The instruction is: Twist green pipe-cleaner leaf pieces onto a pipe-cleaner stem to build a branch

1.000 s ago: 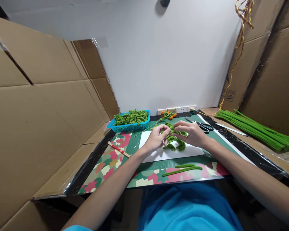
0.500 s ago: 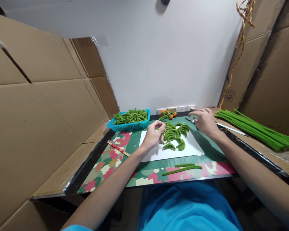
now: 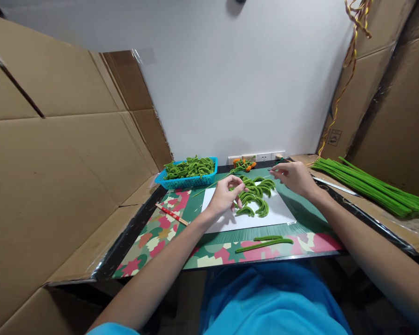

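My left hand (image 3: 226, 196) hovers over the white sheet, its fingers curled and thumb close to the index finger. Anything pinched there is too small or hidden to make out. Beneath and beside it lies a pile of curved green fuzzy pieces (image 3: 253, 196) on the white sheet (image 3: 265, 223). My right hand (image 3: 295, 177) is at the far right of the mat, its fingers closed around a small dark-tipped tool that looks like scissors (image 3: 271, 171). Most of that tool is hidden by the hand. Two straight green pipe cleaners (image 3: 264, 246) lie near the front edge.
A blue basket (image 3: 186, 182) heaped with green pieces stands at back left. Orange flowers on green stems (image 3: 245, 164) lie by the wall sockets (image 3: 264, 157). A red-and-wood stick (image 3: 172, 214) lies left. Long green pipe cleaners (image 3: 370, 188) and a metal ruler (image 3: 335, 185) lie right. Cardboard walls flank the table.
My right hand has moved slightly left and down onto the scissors-like tool, which lay uncovered before. My left hand has shifted slightly right, its fingers a little looser.
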### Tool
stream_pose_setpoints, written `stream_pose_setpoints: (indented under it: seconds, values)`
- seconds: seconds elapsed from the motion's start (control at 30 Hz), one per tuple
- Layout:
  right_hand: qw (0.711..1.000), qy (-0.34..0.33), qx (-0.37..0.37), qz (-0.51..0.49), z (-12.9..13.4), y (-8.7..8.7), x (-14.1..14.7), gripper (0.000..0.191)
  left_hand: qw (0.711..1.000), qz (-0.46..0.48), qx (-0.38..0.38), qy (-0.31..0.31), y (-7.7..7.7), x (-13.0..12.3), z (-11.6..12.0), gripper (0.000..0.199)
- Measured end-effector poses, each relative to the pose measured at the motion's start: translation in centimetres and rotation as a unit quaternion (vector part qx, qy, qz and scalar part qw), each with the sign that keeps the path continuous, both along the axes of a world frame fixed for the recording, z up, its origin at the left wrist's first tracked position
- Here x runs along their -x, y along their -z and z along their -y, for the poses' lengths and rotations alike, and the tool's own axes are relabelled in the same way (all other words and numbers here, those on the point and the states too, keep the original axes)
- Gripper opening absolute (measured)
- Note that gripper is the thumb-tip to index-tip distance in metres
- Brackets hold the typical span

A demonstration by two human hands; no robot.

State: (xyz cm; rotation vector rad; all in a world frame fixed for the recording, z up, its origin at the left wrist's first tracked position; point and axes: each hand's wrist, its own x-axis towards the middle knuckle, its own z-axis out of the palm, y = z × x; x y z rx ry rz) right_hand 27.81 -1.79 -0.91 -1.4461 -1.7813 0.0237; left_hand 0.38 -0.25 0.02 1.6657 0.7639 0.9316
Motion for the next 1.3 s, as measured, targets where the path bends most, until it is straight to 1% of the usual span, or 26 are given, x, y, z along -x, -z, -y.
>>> stream_pose_setpoints:
  seconds: [0.03,0.07,0.1,0.17,0.2,0.3,0.5,0.57,0.67,0.87,1.03,1.17,1.3]
  values:
    - [0.998,-0.056,-0.013,-0.034,0.4,-0.1,0.9,0.027,1.000,0.000,0.004,0.007,0.0,0.0,0.1,0.046]
    - [0.990,-0.123,-0.012,-0.071,0.7,-0.1,1.7,0.030,1.000,0.000,0.008,0.013,0.0,0.0,0.1,0.046]
    - [0.979,-0.175,-0.008,-0.102,1.0,0.0,2.6,0.033,1.000,0.000,0.011,0.020,0.0,0.0,0.2,0.046]
    - [0.962,-0.236,0.000,-0.140,1.3,0.2,4.1,0.035,0.999,-0.001,0.010,0.030,0.0,0.0,0.2,0.046]
    - [0.955,-0.253,0.004,-0.154,1.4,0.4,4.7,0.034,0.999,-0.001,0.010,0.035,0.0,0.0,0.3,0.046]
    - [0.938,-0.274,0.002,-0.212,1.4,0.8,5.6,0.034,0.999,0.001,0.020,0.048,0.1,-0.1,0.3,0.045]
    - [0.902,-0.321,0.041,-0.287,1.5,0.9,5.8,0.036,0.998,0.006,0.029,0.051,0.1,-0.2,0.5,0.043]
    - [0.894,-0.329,0.040,-0.300,1.6,0.9,5.9,0.035,0.998,0.011,0.035,0.046,0.0,-0.2,0.6,0.043]
    - [0.896,-0.322,0.029,-0.306,1.6,0.9,6.2,0.032,0.998,0.020,0.048,0.042,-0.3,-0.2,0.7,0.044]
    - [0.922,-0.286,-0.012,-0.262,2.2,0.6,6.2,0.032,0.995,0.052,0.058,0.059,-0.4,0.0,0.8,0.044]
    - [0.940,-0.267,-0.038,-0.207,2.4,0.4,6.0,0.036,0.994,0.077,0.060,0.040,-0.4,-0.1,0.8,0.048]
    - [0.951,-0.251,-0.053,-0.170,2.4,0.5,5.9,0.037,0.991,0.084,0.097,0.046,-0.6,-0.1,0.9,0.052]
    - [0.958,-0.241,-0.078,-0.134,2.6,0.2,6.1,0.037,0.982,0.127,0.122,0.063,-0.4,-0.5,1.1,0.056]
